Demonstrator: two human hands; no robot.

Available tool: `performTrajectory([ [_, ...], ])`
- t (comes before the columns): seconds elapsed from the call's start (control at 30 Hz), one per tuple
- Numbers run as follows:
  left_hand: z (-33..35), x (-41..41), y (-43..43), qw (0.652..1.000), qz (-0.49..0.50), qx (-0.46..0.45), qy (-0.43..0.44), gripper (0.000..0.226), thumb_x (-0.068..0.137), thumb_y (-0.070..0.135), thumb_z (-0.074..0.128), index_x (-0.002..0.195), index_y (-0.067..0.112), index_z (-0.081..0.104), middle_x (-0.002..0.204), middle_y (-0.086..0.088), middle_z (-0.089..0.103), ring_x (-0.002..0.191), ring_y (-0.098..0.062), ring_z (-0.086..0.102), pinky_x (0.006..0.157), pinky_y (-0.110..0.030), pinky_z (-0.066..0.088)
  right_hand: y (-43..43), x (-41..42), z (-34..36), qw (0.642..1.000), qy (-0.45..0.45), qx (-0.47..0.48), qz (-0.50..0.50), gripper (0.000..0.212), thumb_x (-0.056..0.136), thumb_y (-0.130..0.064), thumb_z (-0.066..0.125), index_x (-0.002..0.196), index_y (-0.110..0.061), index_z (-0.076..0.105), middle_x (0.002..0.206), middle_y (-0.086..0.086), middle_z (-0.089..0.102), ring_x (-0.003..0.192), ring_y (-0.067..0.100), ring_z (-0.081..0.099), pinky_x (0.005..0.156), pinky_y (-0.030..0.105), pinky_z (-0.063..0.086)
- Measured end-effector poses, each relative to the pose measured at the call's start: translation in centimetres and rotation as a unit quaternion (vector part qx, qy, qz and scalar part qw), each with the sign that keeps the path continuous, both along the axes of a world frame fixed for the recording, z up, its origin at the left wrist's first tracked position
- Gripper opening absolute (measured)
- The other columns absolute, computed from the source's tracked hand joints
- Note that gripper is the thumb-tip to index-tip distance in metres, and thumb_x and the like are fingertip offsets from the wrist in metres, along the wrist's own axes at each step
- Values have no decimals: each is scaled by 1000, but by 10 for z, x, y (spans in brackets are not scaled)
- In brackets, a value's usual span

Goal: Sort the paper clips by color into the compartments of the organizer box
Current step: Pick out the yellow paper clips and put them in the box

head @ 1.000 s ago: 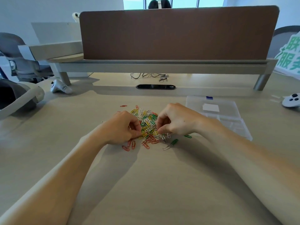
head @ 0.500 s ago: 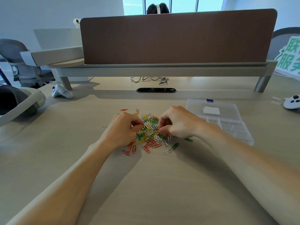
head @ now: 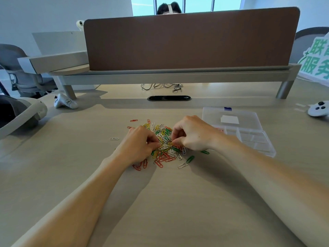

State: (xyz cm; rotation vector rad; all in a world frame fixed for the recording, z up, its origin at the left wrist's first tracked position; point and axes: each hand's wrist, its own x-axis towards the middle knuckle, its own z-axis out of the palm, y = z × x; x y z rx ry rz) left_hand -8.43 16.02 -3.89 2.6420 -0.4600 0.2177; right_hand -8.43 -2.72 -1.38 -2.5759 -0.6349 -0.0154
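Note:
A pile of paper clips (head: 164, 139) in red, green, yellow and white lies in the middle of the desk. My left hand (head: 138, 145) sits at the pile's left edge with curled fingers pinching among the clips. My right hand (head: 191, 133) is at the pile's right edge, thumb and fingers pinching clips. Which clip each hand holds is too small to tell. The clear plastic organizer box (head: 256, 139) lies open to the right, its lid (head: 229, 115) folded back. A green clip (head: 190, 159) and a white clip (head: 114, 139) lie apart from the pile.
A brown divider panel (head: 190, 38) on a raised shelf crosses the back of the desk. A white controller (head: 318, 108) lies far right, another (head: 65, 103) far left beside a headset (head: 19, 111). A cable slot (head: 169, 98) sits behind the pile.
Both hands stay at the pile, fingers working slightly among the clips. The view has tilted a little, so everything sits lower in frame.

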Motion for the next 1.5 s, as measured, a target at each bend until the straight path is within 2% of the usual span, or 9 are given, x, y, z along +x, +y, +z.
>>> performTrajectory([
  [0.1,-1,1,-1,1000,4,0,10,10,86,22,68,77,21,73,72,8,66,67,-4,54,69,-23,43,0,0,0,1000,-1,5,-2,3,85,-16,73,88,-16,74,73,-10,63,70,1,57,64,19,45],
  [0.27,-2,2,-1,999,7,-18,29,19,89,18,64,71,23,64,67,10,61,63,-3,51,57,-18,38,-3,0,0,1000,-5,13,-9,3,85,-16,73,84,-18,74,72,-10,64,68,1,57,61,16,42],
  [0.37,-2,2,0,999,11,-31,36,19,89,17,63,71,24,63,71,8,62,67,-7,52,56,-16,37,-4,1,1,1000,-4,18,-11,4,84,-17,74,82,-20,73,73,-9,65,68,3,58,62,18,44],
  [0.57,2,-1,3,999,3,-24,30,7,87,24,67,84,22,74,77,9,67,70,0,55,57,-7,34,-4,1,2,1000,-5,14,-9,2,85,-17,73,84,-19,73,72,-10,64,68,2,57,63,19,45],
  [0.73,5,-5,2,999,-16,2,44,6,83,29,71,86,26,75,74,12,67,69,-1,57,61,-10,39,-4,0,4,1000,-7,14,-6,3,86,-17,72,84,-19,72,71,-13,61,66,0,55,60,15,40],
  [1.0,6,-7,-3,998,-13,18,67,8,84,22,70,77,20,69,70,9,64,61,-1,53,55,-15,39,-3,0,1,1000,-7,12,-5,2,86,-17,72,84,-19,73,72,-12,62,67,1,56,60,16,40],
  [1.13,7,-5,2,999,3,-27,46,9,83,21,71,74,21,70,67,9,64,59,-1,53,54,-13,38,-5,1,2,1000,-7,11,-7,3,85,-18,72,83,-20,73,71,-13,61,66,0,55,60,16,39],
  [1.37,8,-5,7,985,21,-161,65,12,80,9,74,87,18,74,70,0,73,70,-11,70,73,-22,56,-5,0,3,1000,-10,9,-3,2,86,-17,72,86,-17,74,69,-14,59,63,-1,53,57,12,36],
  [1.5,12,-9,5,969,18,-222,106,20,81,-1,71,90,17,72,72,-1,73,67,-8,71,68,-19,57,-5,0,3,1000,-13,12,-4,2,85,-17,73,86,-17,74,68,-14,60,64,-1,54,58,14,39],
])
